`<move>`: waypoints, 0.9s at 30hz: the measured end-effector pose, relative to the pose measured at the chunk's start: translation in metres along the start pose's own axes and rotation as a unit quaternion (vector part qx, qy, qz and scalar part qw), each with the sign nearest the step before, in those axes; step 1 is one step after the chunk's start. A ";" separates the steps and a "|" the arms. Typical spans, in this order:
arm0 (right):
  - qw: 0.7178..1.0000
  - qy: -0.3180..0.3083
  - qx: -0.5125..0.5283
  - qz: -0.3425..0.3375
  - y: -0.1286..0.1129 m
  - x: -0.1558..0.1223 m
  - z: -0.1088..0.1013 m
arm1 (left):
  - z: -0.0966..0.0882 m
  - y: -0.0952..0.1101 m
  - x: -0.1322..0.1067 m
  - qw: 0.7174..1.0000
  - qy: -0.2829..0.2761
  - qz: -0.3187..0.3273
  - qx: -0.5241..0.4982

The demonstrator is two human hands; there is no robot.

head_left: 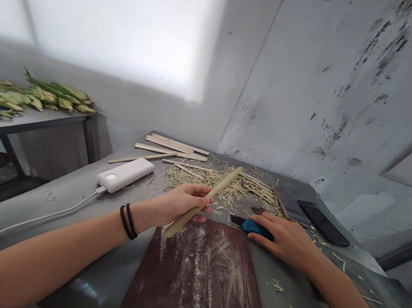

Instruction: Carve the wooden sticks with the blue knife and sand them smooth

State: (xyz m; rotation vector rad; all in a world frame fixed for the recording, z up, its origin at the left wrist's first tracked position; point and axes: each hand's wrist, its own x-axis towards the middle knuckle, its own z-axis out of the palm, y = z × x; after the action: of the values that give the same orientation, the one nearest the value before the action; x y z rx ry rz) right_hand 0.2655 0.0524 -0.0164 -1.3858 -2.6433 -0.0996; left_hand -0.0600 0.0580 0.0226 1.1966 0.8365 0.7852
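My left hand point(185, 204) pinches a pale green-yellow strip point(227, 180), which looks like split bamboo. The strip slants up and away, above the far edge of a dark reddish-brown sheet point(202, 286) that resembles sandpaper and carries pale dusty streaks. To the right, my right hand point(288, 242) rests low over the table with its fingers closed around the blue handle of a utility knife point(256, 229). The knife's dark front end points left, near the sheet's far right corner. Part of the handle is hidden under the fingers.
Thin shavings point(201, 179) lie heaped beyond my hands, with pale flat strips point(176, 144) behind. A white power bank point(124, 175) with a cable point(47, 216) sits left. Dark phones point(323, 223) lie at right. Corn ears point(60, 95) cover a side table point(48, 121).
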 end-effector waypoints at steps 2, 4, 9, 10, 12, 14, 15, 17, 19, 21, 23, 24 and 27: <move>1.000 0.007 0.016 0.001 0.001 -0.001 0.001 | -0.001 0.000 -0.001 0.999 -0.025 -0.023 -0.028; 0.999 0.020 0.035 0.011 0.003 -0.002 0.001 | -0.001 0.000 -0.002 0.997 -0.041 -0.041 -0.050; 0.989 0.093 0.084 0.072 0.003 0.000 -0.004 | 0.007 0.000 -0.004 0.994 -0.056 -0.057 -0.078; 0.986 0.110 0.093 0.087 -0.001 0.003 -0.005 | 0.009 0.000 -0.005 0.994 -0.054 -0.055 -0.082; 0.979 0.136 0.111 0.103 -0.012 0.010 -0.006 | 0.013 -0.003 -0.005 0.994 -0.045 -0.050 -0.090; 0.976 0.148 0.126 0.100 -0.025 0.018 -0.004 | 0.016 -0.007 -0.006 0.993 -0.031 -0.050 -0.099; 0.976 0.148 0.131 0.094 -0.031 0.022 -0.003 | 0.017 -0.008 -0.006 0.993 -0.024 -0.051 -0.104; 0.977 0.137 0.137 0.085 -0.040 0.030 0.001 | 0.019 -0.010 -0.007 0.992 -0.011 -0.055 -0.115; 0.980 0.122 0.135 0.084 -0.045 0.036 0.006 | 0.020 -0.009 -0.007 0.991 -0.007 -0.057 -0.123; 0.981 0.111 0.129 0.089 -0.046 0.038 0.010 | 0.021 -0.008 -0.006 0.990 -0.013 -0.060 -0.126; 0.984 0.102 0.118 0.079 -0.048 0.038 0.014 | 0.022 -0.008 -0.004 0.989 -0.013 -0.064 -0.132; 0.987 0.101 0.105 0.065 -0.050 0.036 0.015 | 0.023 -0.009 -0.003 0.988 -0.009 -0.067 -0.137; 0.992 0.118 0.038 0.001 -0.057 0.031 0.014 | 0.024 -0.013 0.000 0.985 0.006 -0.073 -0.154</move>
State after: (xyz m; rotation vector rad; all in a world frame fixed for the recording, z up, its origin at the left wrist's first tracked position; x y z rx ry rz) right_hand 0.1999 0.0470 -0.0244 -1.2676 -2.4266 -0.1493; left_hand -0.0385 0.0444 0.0139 0.8489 0.7708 0.7700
